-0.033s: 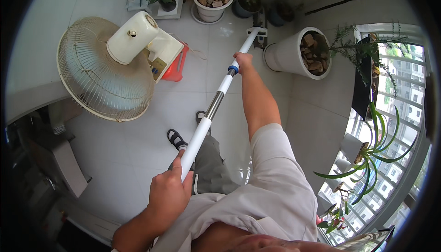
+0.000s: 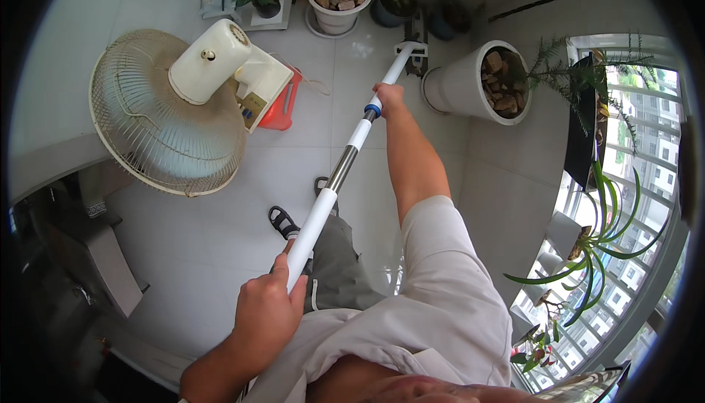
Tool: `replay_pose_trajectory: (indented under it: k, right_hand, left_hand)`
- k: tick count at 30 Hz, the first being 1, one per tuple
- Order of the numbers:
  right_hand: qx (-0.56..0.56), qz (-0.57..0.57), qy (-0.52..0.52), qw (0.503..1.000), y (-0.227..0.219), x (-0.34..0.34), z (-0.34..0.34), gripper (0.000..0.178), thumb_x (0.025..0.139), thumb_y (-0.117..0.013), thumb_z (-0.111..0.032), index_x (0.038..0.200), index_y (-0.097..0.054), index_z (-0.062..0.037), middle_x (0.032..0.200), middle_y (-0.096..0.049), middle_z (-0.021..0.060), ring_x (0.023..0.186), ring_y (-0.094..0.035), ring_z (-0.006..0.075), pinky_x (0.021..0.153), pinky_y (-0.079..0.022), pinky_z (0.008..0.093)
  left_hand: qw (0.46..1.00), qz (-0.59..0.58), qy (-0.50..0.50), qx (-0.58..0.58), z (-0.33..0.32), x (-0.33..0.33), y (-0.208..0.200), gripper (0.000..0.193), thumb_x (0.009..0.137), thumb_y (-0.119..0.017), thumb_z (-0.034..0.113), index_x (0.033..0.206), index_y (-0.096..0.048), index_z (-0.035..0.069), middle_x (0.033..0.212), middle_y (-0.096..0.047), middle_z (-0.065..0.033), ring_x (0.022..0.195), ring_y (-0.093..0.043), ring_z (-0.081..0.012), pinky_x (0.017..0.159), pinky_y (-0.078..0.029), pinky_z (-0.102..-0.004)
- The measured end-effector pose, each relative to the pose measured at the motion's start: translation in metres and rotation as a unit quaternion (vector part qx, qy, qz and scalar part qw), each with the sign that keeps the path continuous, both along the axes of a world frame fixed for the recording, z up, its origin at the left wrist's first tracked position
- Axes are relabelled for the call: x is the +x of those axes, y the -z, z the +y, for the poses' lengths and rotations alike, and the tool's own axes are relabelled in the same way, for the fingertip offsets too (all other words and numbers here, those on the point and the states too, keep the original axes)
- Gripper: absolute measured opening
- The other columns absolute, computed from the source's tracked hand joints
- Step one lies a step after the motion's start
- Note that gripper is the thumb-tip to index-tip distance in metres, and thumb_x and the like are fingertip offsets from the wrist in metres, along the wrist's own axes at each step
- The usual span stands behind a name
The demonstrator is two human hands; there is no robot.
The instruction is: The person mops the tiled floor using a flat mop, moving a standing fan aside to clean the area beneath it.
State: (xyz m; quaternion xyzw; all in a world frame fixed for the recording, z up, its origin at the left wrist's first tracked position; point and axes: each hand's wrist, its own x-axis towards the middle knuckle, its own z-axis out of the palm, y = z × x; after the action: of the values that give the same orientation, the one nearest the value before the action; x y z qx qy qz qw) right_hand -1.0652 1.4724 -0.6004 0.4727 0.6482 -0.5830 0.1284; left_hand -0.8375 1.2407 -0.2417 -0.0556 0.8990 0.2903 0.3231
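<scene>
white pole (image 2: 311, 228) in 2 bare hands (image 2: 269, 306), fan panel (image 2: 252, 107), illegible

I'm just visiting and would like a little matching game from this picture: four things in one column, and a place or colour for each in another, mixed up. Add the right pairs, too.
Things
1. Left hand
2. Right hand
3. Fan
4. Trousers

Places and colours
A. Dark grey
B. On the pole, beside its blue ring
C. Off-white, left of the pole
D. On the end of the pole nearest the wearer of the camera

Right pairs: 1-D, 2-B, 3-C, 4-A
</scene>
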Motion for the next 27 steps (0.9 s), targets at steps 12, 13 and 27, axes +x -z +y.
replay_pose_trajectory:
  k: [12,13,27]
  right_hand:
    - [-0.057,-0.004,0.055,0.997,-0.039,0.023,-0.022,0.03,0.066,-0.06,-0.003,0.09,-0.05,0.0132,0.076,-0.054,0.0193,0.06,-0.055,0.0273,0.049,-0.045,0.0405]
    - [-0.043,0.018,0.037,0.998,-0.021,0.009,-0.008,0.028,0.066,-0.06,-0.003,0.088,-0.051,0.0134,0.075,-0.054,0.0188,0.058,-0.055,0.0266,0.047,-0.045,0.0402]
    - [-0.043,-0.013,0.087,0.995,-0.042,-0.02,-0.02,0.026,0.067,-0.059,-0.003,0.087,-0.05,0.0115,0.079,-0.055,0.0207,0.064,-0.056,0.0269,0.05,-0.046,0.0394]
  left_hand:
    - [1.0,-0.001,0.015,-0.001,-0.016,-0.016,-0.064,0.032,0.071,-0.06,0.009,0.098,-0.052,-0.006,0.053,-0.052,-0.0193,0.05,-0.056,-0.0356,0.047,-0.044,-0.0373]
    - [0.999,-0.008,0.033,-0.011,-0.006,-0.021,-0.053,0.033,0.071,-0.06,0.01,0.098,-0.052,-0.008,0.052,-0.051,-0.0202,0.05,-0.055,-0.0359,0.047,-0.044,-0.0381]
    - [0.999,-0.02,0.021,-0.04,-0.015,-0.065,-0.064,0.027,0.069,-0.061,0.007,0.092,-0.052,-0.005,0.058,-0.054,-0.022,0.055,-0.056,-0.0368,0.051,-0.045,-0.0398]
